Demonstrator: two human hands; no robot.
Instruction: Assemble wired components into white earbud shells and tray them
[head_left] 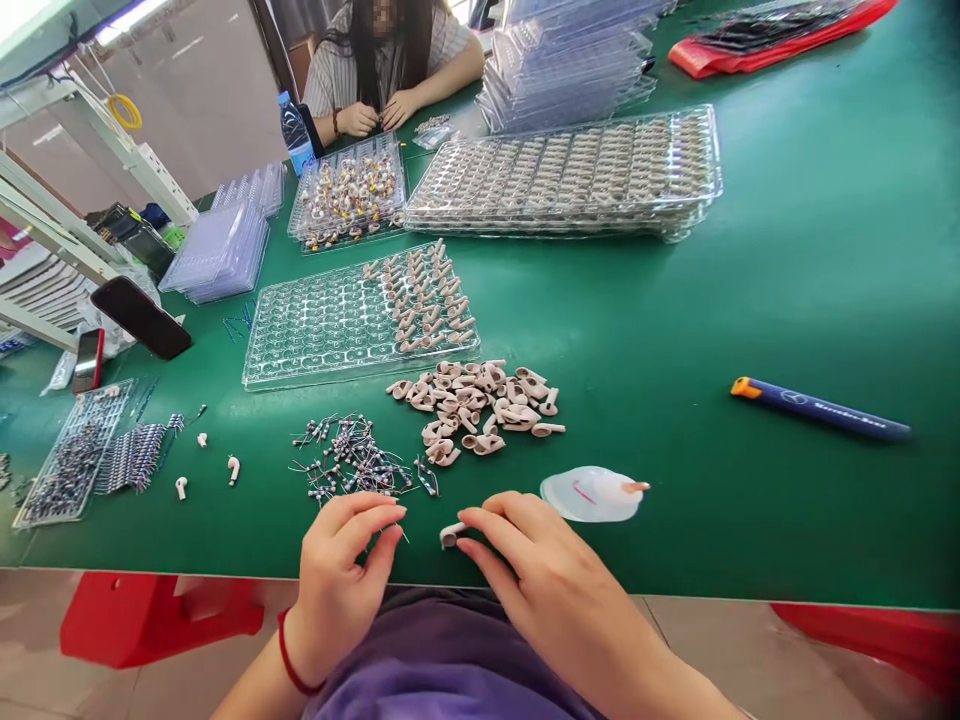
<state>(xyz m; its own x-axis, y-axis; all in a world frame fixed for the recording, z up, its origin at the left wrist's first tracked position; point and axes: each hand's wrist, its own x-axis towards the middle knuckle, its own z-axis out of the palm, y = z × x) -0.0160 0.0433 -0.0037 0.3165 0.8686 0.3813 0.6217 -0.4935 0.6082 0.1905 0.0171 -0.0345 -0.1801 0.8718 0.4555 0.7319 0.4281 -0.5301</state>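
Near the table's front edge, my right hand (525, 550) pinches a beige earbud shell (451, 537) between thumb and fingers, its round opening showing. My left hand (349, 550), with a red cord on the wrist, is closed in a pinch just left of the shell. Thin wire ends stick out by its fingertips; the rest of the small wired part is hidden. Just beyond that hand lies a heap of small wired components (349, 455). A pile of beige earbud shells (480, 405) sits behind my hands. Right of them lies a translucent glue bottle (592, 494).
A clear tray (315, 330) is partly filled with shells. Stacked filled trays (562, 180) stand behind it. Beyond the table sits a co-worker (390, 70), hands together. A blue pen-shaped cutter (825, 410) lies right; loose white earbuds (234, 469) and a phone (141, 317) are left.
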